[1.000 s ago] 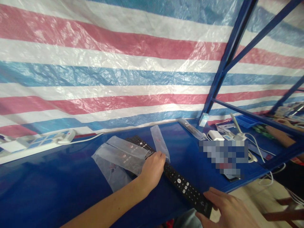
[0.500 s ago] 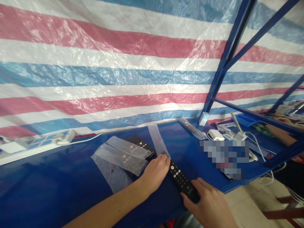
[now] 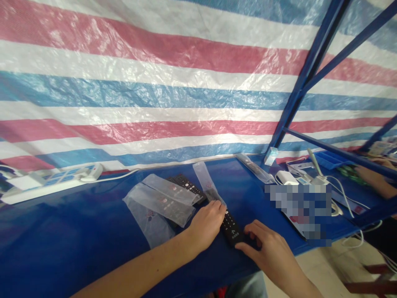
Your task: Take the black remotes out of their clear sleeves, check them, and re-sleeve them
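Observation:
A black remote control (image 3: 231, 230) lies on the blue tabletop, its far end inside a clear plastic sleeve (image 3: 204, 179). My left hand (image 3: 210, 221) is closed on the sleeve's near end, where the remote goes in. Close to the remote's near end is my right hand (image 3: 269, 248), thumb and fingers apart; the thumb tip is at the remote's corner, and I cannot tell if it touches. Left of them lie several bagged remotes (image 3: 172, 207), partly overlapping another black remote (image 3: 190, 186).
One more bagged remote (image 3: 254, 167) lies near the striped sheet (image 3: 155, 97). A power strip (image 3: 62, 180) is at the back left. Right are a small box (image 3: 271, 156), a white adapter (image 3: 287, 178), cables and a blue metal frame (image 3: 302, 82). Another person's arm (image 3: 376, 180) shows at far right.
The remote has slid farther into the sleeve, away from me. My right hand has loosened from its near end, and its fingers have spread. My left hand stays on the sleeve.

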{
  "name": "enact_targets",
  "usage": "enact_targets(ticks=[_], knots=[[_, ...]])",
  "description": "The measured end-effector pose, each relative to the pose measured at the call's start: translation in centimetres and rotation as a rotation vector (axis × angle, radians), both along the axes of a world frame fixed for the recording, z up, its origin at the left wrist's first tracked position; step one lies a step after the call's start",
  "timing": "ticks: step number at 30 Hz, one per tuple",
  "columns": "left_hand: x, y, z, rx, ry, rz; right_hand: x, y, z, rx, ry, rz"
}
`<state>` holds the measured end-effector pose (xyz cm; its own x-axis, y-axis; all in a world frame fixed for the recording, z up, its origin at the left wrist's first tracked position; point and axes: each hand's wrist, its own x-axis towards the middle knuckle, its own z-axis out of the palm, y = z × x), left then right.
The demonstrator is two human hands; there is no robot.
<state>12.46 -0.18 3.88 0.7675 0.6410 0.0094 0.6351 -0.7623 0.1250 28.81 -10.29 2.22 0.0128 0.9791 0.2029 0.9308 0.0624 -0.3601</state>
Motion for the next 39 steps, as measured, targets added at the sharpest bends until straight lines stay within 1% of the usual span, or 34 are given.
enact_targets(ticks=[4,8,11,13,14,15,17,18,20,23,25,28,31,35,39], knots=[[0.0,-0.5,0.3,-0.04,-0.036,-0.013,-0.6,1.2,-0.6,0.08,-0.063,-0.051],[0.1,-1.6,0.4,-0.065,-0.048,-0.027,-1.9,3.6,-0.3,0.119,-0.15,-0.134],[0.4,-2.4,0.2,-0.07,-0.092,-0.062,-2.2,5.2,0.5,0.085,-0.211,-0.22],[0.3,-2.5,0.3,-0.051,-0.137,-0.084,-1.9,5.5,1.1,0.016,-0.218,-0.234],[0.1,-2.4,0.5,-0.025,-0.155,-0.081,-1.6,5.4,1.5,-0.029,-0.205,-0.221],[-0.2,-2.2,0.9,0.009,-0.166,-0.066,-1.3,5.1,1.8,-0.07,-0.18,-0.194],[-1.2,-1.5,1.8,0.098,-0.171,0.013,-0.6,4.2,2.5,-0.12,-0.102,-0.127],[-1.8,-1.1,2.4,0.144,-0.16,0.07,-0.3,3.7,2.9,-0.117,-0.064,-0.102],[-3.0,-0.1,3.3,0.222,-0.113,0.182,-0.4,3.3,3.5,-0.063,-0.033,-0.091],[-4.4,1.0,3.8,0.27,-0.024,0.312,-1.9,4.0,4.0,0.018,-0.14,-0.133],[-4.8,1.4,3.7,0.257,0.021,0.377,-3.3,5.2,4.1,0.007,-0.248,-0.162],[-4.9,1.6,3.4,0.235,0.065,0.401,-4.9,7.1,3.8,-0.073,-0.339,-0.194],[-5.0,1.7,3.2,0.227,0.081,0.39,-5.1,8.5,3.3,-0.132,-0.353,-0.196],[-5.2,1.9,3.4,0.194,0.089,0.39,-3.8,10.2,3.0,-0.142,-0.363,-0.239],[-5.2,1.9,3.7,0.163,0.101,0.384,-1.2,12.6,3.2,-0.151,-0.372,-0.355]])
